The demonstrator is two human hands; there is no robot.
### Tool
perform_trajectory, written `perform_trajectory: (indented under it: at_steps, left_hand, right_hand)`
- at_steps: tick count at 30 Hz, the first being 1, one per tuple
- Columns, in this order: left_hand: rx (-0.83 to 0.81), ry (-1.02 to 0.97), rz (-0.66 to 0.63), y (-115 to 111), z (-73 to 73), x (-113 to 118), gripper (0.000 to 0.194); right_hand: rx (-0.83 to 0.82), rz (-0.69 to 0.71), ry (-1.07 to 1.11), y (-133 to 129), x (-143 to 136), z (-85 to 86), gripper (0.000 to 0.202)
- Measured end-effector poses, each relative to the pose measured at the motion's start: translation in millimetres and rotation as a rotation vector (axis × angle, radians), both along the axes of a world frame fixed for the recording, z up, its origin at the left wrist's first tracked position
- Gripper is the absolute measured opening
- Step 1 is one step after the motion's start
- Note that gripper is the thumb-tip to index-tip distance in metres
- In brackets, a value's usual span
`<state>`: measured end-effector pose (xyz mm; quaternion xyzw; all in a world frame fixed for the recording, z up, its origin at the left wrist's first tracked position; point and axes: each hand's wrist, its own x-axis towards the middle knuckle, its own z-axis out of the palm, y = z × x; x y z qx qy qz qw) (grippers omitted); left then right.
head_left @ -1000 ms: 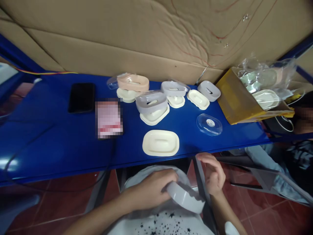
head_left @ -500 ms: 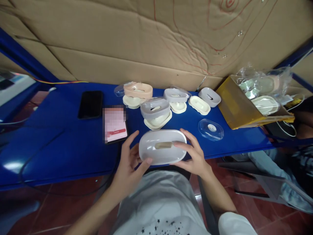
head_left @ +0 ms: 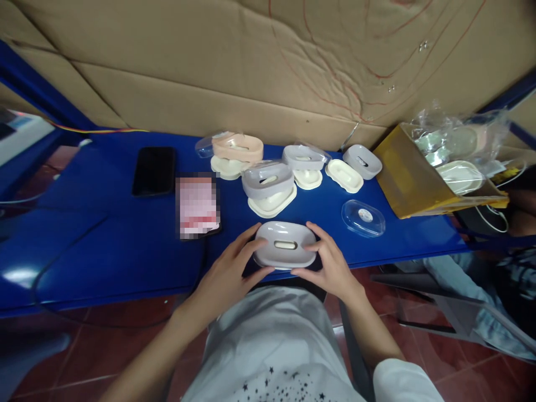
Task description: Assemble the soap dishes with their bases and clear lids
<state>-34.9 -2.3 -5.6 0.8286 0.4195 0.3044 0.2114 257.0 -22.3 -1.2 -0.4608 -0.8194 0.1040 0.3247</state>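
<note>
A grey oval soap-dish shell (head_left: pixel 285 244) with a slot in its top sits near the front edge of the blue table (head_left: pixel 104 240), over the spot where a cream tray lay; cream shows through the slot. My left hand (head_left: pixel 228 273) grips its left end and my right hand (head_left: pixel 330 265) grips its right end. Behind it stand several more dish parts: a grey shell on a cream tray (head_left: pixel 270 187), a pink shell on a cream tray (head_left: pixel 237 151), another grey-and-cream pair (head_left: pixel 305 164), a lone cream tray (head_left: pixel 344 176) and a lone grey shell (head_left: pixel 362 161).
A clear oval lid (head_left: pixel 363 218) lies to the right. A black phone (head_left: pixel 153 170) and a second phone with a blurred screen (head_left: pixel 197 206) lie to the left. A yellow box (head_left: pixel 419 173) holds bagged parts. Cardboard backs the table. Another person sits at far right.
Both hands brought the grey shell up from my lap to the table and lowered it over the cream tray near the front edge.
</note>
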Motion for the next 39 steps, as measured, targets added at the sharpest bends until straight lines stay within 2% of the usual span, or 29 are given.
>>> perform_trajectory:
  at_steps: [6, 9, 11, 14, 15, 17, 19, 22, 26, 29, 31, 33, 35, 39]
  left_hand:
    - [0.053, 0.017, -0.053, 1, -1.1, -2, 0.023]
    - [0.064, 0.031, -0.085, 1, 0.8, -2, 0.020]
    - [0.059, 0.032, -0.087, 0, 2.8, -1, 0.020]
    - [0.022, 0.037, -0.072, -1, 5.0, -2, 0.022]
    - [0.006, 0.036, -0.064, -2, 5.2, -2, 0.023]
    - [-0.014, 0.029, -0.056, -2, 4.7, -1, 0.025]
    - [-0.020, 0.010, -0.055, -1, 3.5, -1, 0.032]
    - [-0.029, -0.023, -0.039, -1, 1.5, -1, 0.052]
    - [0.013, -0.103, -0.027, -3, -0.6, -4, 0.072]
    - [0.091, -0.178, -0.045, -4, -0.8, -5, 0.076]
    - [0.126, -0.209, -0.059, -2, 0.8, -5, 0.070]
    - [0.140, -0.236, -0.076, 0, 4.3, -3, 0.059]
    - [0.135, -0.240, -0.100, 4, 9.0, -1, 0.050]
    - [0.096, -0.171, -0.140, 7, 17.2, -3, 0.045]
  right_hand:
    - [0.076, 0.133, -0.159, 0, -7, 4.2, 0.031]
    - [0.055, 0.146, -0.217, 5, 11, 12.0, 0.037]
    - [0.060, -0.016, -0.227, 11, 42, 14.9, 0.046]
    - [0.045, -0.520, -0.263, 21, 107, 11.5, 0.063]
    - [-0.016, -0.609, -0.281, 23, 127, 9.1, 0.070]
    - [-0.141, -0.647, -0.275, 24, 158, 5.2, 0.075]
    - [-0.177, -0.602, -0.226, 23, 169, 4.9, 0.076]
    - [-0.083, -0.476, -0.057, 17, 143, 10.5, 0.074]
    - [0.002, -0.292, 0.107, 8, 61, 16.0, 0.076]
    - [0.079, -0.193, 0.147, 5, 4, 13.9, 0.074]
    - [0.114, -0.101, 0.164, 6, -18, 12.6, 0.076]
    - [0.128, 0.006, 0.170, 8, -25, 12.5, 0.072]
    - [0.126, 0.090, 0.188, 8, -20, 12.7, 0.062]
    - [0.093, 0.140, 0.240, 7, -2, 8.9, 0.042]
